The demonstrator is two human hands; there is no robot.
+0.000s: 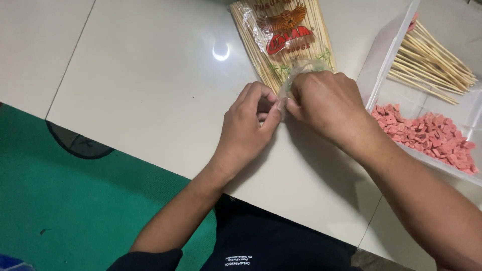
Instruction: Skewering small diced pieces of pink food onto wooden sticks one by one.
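A clear plastic pack of bamboo skewers [281,35] with a printed red and brown label lies on the white tiled floor, pointing away from me. My left hand [251,125] and my right hand [326,103] meet at its near end. Both pinch the crumpled clear plastic of the pack's opening between thumb and fingers. The right hand covers most of that end, so the skewer tips there are hidden.
A clear plastic tray [386,55] sits at the right, holding loose bamboo skewers [434,62] at the back and several small pink sausage pieces [429,138] in front. A green mat [75,200] lies at the lower left. White floor tiles [150,75] stretch to the left.
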